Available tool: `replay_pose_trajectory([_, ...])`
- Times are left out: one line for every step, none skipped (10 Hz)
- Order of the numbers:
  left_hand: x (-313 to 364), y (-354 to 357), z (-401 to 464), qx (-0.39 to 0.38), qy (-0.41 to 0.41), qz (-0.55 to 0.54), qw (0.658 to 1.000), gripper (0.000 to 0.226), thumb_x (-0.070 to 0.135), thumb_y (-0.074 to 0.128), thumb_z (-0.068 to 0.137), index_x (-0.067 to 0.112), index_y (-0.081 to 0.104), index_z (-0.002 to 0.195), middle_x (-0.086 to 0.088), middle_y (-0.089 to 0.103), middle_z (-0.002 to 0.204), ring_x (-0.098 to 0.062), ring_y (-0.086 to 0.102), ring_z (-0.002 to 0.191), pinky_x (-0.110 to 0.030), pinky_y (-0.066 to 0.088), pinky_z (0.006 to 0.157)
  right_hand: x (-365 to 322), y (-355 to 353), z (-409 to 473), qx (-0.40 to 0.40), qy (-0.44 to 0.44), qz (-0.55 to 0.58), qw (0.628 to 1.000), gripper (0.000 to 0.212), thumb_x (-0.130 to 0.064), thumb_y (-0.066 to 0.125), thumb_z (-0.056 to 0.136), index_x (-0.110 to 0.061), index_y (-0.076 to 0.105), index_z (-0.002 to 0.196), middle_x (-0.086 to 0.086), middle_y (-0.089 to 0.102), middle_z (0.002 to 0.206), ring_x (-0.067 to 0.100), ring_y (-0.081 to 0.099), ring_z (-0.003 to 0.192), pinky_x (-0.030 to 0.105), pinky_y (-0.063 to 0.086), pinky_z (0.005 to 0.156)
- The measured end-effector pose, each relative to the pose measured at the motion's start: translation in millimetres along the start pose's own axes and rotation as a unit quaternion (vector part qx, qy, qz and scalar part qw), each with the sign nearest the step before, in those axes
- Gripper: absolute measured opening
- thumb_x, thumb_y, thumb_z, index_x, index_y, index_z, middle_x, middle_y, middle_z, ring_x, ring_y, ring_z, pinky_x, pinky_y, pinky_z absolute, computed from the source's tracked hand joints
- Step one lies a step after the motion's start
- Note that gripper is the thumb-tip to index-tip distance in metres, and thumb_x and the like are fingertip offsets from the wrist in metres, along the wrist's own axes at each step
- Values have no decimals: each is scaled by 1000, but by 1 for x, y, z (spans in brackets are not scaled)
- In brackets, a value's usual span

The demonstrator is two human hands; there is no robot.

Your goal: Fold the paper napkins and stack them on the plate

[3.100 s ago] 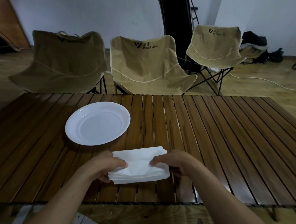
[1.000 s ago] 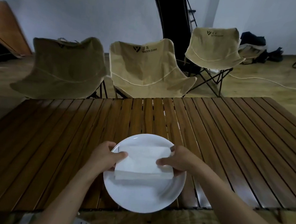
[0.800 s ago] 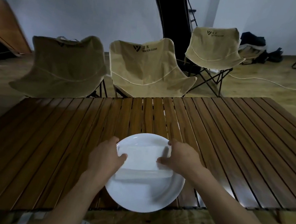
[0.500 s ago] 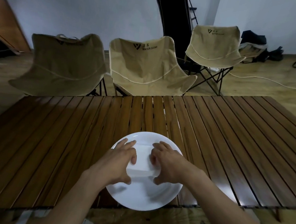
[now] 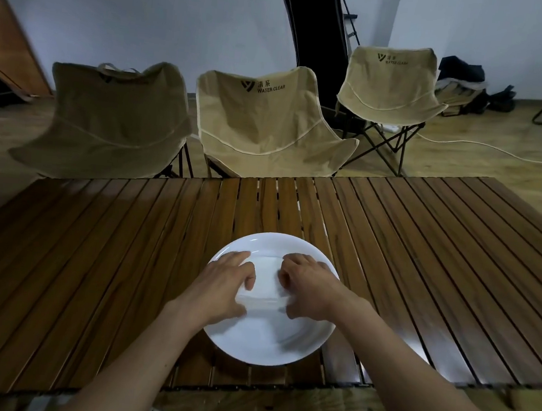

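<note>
A stack of folded paper napkins point(image 5: 265, 284) is shown lying on a white plate point(image 5: 263, 340), which rests on a slatted wooden tabletop point(image 5: 110, 239) near its front edge. The left hand point(image 5: 222, 286) is laid palm-down over the left end of the stack, its fingers loosely curled with the tips on the upper sheet; the right hand point(image 5: 307, 291) is laid likewise over the right end, so that only a middle strip and the near edge of the stack are left visible between them. Neither hand is seen to be closed around the napkins: both are spread over the paper, and whether any sheet is pinched beneath a thumb cannot be told, the near edge being blurred. The stack lies toward the far half of the plate, with bare plate left nearer the person. The chief risk is judged to be displacement of the top sheets as the hands are lifted, since thin tissue is likely to cling to skin and be dragged askew or unfolded. A second risk is judged to lie in uneven pressing, by which the plate could be slid over the smooth slats toward the front edge. Three canvas camp chairs point(image 5: 264, 122) are seen beyond the tabletop and play no part.
</note>
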State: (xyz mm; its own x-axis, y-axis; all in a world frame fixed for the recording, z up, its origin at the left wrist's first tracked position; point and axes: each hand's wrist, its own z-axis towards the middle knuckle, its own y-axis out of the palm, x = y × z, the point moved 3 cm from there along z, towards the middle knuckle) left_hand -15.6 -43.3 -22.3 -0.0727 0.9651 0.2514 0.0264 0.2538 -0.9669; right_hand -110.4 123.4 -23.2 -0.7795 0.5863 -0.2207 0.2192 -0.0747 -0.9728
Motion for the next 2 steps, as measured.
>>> replay_pose_trajectory([3, -5, -4, 12, -15, -45, 999, 43, 61, 77, 76, 38, 54, 105, 9, 21, 166, -18, 17, 153, -44, 22, 121, -3, -16, -5, 24, -3, 68, 997, 50, -56, 76, 74, -26, 61, 111, -3, 35, 157, 22, 32, 142, 46, 27, 116])
replay_pose_trajectory([8, -20, -2, 80, -20, -75, 994, 30, 61, 61, 90, 38, 60, 109, 13, 39, 157, -14, 32, 147, -41, 29, 118, -7, -33, -12, 129, 0, 133, 983, 33, -55, 61, 90, -26, 65, 105, -6, 56, 140, 17, 49, 129, 39, 41, 108])
